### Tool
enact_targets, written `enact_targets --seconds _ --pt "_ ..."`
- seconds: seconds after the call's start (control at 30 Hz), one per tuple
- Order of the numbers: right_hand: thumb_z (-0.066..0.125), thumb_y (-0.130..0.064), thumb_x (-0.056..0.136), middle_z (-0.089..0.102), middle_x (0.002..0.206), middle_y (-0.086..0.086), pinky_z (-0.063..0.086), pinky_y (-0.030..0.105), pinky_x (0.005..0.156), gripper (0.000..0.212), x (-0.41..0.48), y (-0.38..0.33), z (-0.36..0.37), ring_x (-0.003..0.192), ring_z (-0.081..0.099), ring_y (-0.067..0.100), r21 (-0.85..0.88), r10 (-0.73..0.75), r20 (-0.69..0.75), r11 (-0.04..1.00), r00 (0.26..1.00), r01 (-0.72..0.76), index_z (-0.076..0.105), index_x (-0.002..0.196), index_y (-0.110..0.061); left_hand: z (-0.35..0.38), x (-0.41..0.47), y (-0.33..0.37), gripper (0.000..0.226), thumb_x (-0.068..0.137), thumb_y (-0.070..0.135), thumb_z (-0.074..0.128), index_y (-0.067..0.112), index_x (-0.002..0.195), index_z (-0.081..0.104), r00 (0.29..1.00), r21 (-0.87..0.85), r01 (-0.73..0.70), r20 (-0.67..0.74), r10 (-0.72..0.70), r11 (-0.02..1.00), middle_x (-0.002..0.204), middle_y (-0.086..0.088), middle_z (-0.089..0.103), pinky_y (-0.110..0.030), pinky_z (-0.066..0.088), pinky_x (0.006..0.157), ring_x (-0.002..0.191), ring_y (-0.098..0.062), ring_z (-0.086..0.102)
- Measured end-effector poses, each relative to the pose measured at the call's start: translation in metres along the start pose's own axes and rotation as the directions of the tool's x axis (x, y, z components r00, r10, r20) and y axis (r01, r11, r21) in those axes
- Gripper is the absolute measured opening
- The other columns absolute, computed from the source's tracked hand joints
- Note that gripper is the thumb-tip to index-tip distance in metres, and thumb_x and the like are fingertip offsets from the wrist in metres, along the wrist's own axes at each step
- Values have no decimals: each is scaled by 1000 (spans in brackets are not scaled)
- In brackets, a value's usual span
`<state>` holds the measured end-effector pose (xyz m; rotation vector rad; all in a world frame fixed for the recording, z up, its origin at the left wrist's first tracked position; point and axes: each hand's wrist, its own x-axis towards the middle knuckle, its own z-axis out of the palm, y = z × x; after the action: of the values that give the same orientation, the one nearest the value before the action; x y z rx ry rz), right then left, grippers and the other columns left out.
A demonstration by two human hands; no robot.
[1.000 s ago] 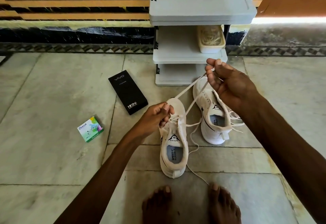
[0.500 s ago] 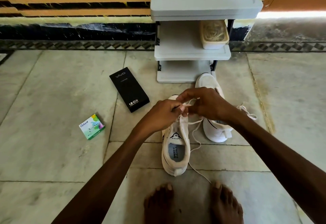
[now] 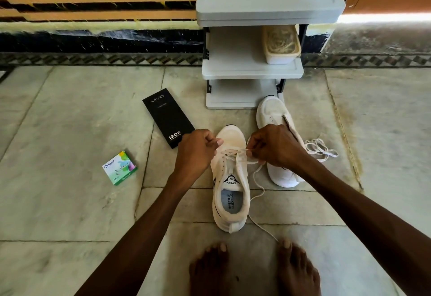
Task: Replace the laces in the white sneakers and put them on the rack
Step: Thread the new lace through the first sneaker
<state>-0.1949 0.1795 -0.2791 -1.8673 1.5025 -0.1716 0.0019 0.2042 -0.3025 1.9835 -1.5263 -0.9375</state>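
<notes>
So the big pull-through is over. A second ago the right hand (image 3: 277, 146) was up near the rack (image 3: 251, 71), dragging the lace (image 3: 233, 152) out taut. It has now dropped back to the near sneaker (image 3: 231, 179), and both hands sit low at the eyelets, one on each side.

The right hand pinches the lace between thumb and fingertips just over the right eyelet row. The left hand (image 3: 198, 153) is curled up against the left edge of that sneaker and looks like it's steadying it. I can't tell if it's nipping a bit of lace too.

Only the first crosses near the toe are in, and the rest of the lace trails off the right side and down the floor toward the bare feet (image 3: 296, 270). My read is that slack got taken up and the next eyelet is about to be threaded, so this shoe is maybe a third laced.

The far sneaker (image 3: 270, 111) sits on the floor right at the foot of the rack with no lace in it, and there's a loose lace heap (image 3: 321, 148) beside it. Neither shoe is on a shelf yet, so there's plenty left to do.

Also lying around: a tub of laces (image 3: 279, 44) on the middle shelf, a black box (image 3: 168, 117) and a small green box (image 3: 119, 168).
</notes>
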Motion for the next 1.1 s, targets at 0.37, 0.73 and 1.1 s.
enact_targets --seconds 0.37,0.73,1.1 --pt "77 -16 84 74 88 -1 55 24 50 25 1 -21 20 61 71 15 396 -72 -83 913 994 100 69 107 -14 -2 -8 15 15 97 3 53 16 91 56 989 -226 -45 127 75 973 78 -6 70 -22 57 57 59 -9 69" --pt "77 -20 82 73 71 -6 57 27 69 2 3 -6 46 60 65 0 86 -136 -178 984 975 153 77 83 -18 -3 -10 -14 13 92 24 65 19 103 63 949 -91 131 299 -98 987 97 1 66 -29 58 76 83 -11 67" --pt "64 -24 86 63 98 10 45 31 67 13 1 -2 74 88 61 26 -94 -127 -146 989 981 114 75 86 -16 17 -13 -30 14 90 16 65 16 103 71 947 -135 250 238 -214 959 101 -3 71 -34 59 82 90 -15 67"
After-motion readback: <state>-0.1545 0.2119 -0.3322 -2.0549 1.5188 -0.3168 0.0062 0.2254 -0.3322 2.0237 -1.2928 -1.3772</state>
